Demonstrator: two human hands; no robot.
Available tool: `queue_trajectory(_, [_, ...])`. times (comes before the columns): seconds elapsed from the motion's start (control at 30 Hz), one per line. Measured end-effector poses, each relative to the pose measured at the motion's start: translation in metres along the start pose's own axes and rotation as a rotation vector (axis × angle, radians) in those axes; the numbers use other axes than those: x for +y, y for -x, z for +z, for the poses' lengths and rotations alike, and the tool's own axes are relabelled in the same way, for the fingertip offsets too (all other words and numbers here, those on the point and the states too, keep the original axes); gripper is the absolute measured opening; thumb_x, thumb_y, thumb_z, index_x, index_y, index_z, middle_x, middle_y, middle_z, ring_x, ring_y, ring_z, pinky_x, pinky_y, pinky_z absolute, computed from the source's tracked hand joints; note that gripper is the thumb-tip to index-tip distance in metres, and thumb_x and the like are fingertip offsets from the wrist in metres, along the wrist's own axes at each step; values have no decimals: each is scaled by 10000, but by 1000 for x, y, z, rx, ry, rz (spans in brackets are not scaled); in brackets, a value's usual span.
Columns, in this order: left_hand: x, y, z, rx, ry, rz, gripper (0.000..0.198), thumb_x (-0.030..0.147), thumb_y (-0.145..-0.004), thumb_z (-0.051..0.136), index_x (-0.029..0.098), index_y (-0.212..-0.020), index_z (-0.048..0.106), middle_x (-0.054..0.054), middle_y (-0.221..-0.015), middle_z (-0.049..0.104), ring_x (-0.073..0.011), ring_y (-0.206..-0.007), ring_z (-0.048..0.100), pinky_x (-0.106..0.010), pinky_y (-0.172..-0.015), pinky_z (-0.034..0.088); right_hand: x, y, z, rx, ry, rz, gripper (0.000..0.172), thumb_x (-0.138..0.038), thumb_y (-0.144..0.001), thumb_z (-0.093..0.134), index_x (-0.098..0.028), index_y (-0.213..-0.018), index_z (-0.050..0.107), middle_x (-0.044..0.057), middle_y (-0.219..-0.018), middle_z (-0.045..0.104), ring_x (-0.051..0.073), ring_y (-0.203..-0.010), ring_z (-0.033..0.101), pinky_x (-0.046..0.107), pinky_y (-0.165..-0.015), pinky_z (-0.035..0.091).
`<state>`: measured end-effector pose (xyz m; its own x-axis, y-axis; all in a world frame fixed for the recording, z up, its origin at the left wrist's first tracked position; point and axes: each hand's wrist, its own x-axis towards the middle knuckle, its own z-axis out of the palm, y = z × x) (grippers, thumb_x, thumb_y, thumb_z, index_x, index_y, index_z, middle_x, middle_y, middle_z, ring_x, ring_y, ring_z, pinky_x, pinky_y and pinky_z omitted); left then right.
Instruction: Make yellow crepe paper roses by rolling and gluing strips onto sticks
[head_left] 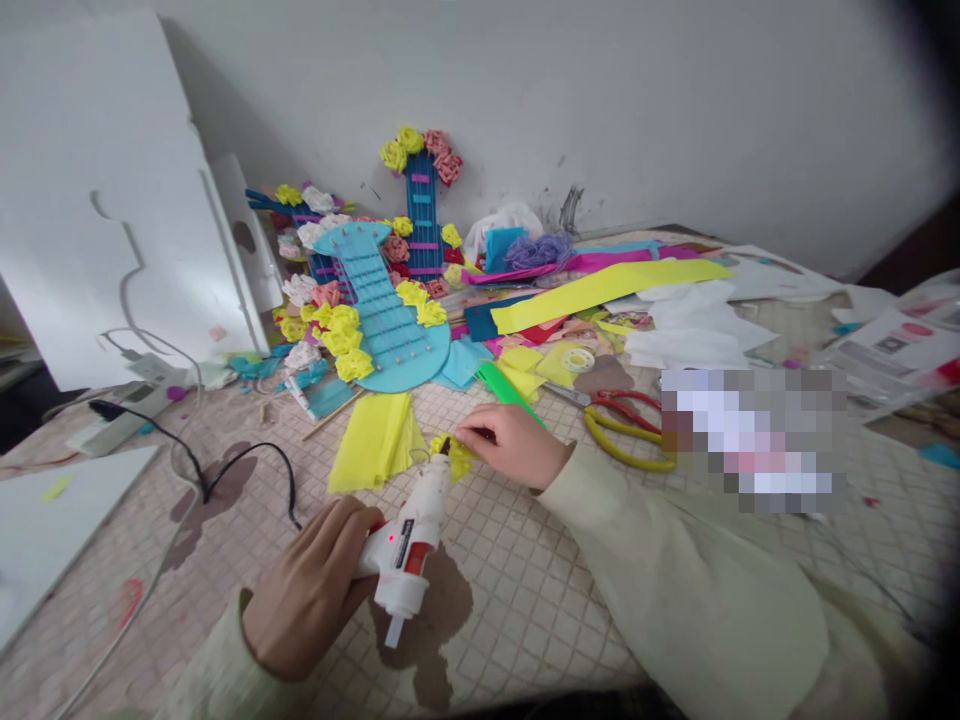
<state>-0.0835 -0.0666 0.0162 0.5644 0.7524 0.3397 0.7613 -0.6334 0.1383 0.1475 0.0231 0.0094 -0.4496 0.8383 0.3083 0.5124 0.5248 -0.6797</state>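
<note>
Left hand [315, 585] grasps the handle of a white plastic glue gun [401, 555], at 7 o'clock from the view's middle, over the beige, diamond-patterned tabletop [540, 600]; the right hand [517, 443] pinches a small, crumpled yellow paper piece [461, 463] by the gun's dark nozzle, though whether nozzle and paper touch I cannot tell. Burnt fingertips look the likeliest mishap, since they sit just beside the nozzle, at its 1 or 2 o'clock. A stray drip could foul the flat stack of thin yellow sheets [371, 440] at the nozzle's 9 o'clock, and the thin black cable [292, 495], at the left hand's 11 o'clock, might snag and jerk the aim. Nozzle foremost, the gun points between 12 and 1 o'clock, its long axis running back to the pale glue stick [393, 632] near 6:30.
</note>
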Motion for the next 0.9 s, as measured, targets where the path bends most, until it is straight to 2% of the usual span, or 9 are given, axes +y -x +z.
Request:
queue_trajectory(0.2, [-3,2,1,8,-21,-1,239,340,-870,321,167,-939,470,-69,-867,536,-188,-787,525,-285,-689,417,0,0,0,-7,11,-2,221,-165,-811,475,-119,-655,625,42,-665,617,108,-628,515,224,-581,345])
queue_trajectory(0.33, [-5,1,0,1,-31,50,208,323,-856,353,176,-943,472,-67,-856,546,-187,-774,539,-277,-669,432,-1,1,-1,-13,9,-2,223,-163,-810,473,-112,-655,624,45,-659,615,108,-626,511,225,-579,343])
queue_trajectory(0.8, [-2,3,2,-2,9,-14,207,315,-856,351,172,-939,476,-67,-863,542,-188,-778,533,-281,-680,427,-1,1,-1,-4,10,0,222,-166,-811,470,-120,-665,631,43,-679,619,110,-637,517,227,-588,348])
queue_trajectory(0.9, [-5,4,2,-1,-13,16,194,303,-843,381,171,-945,482,-73,-873,554,-193,-783,540,-276,-673,436,-1,1,-1,-6,15,1,224,-167,-811,471,-118,-665,634,43,-671,618,108,-631,516,226,-585,347])
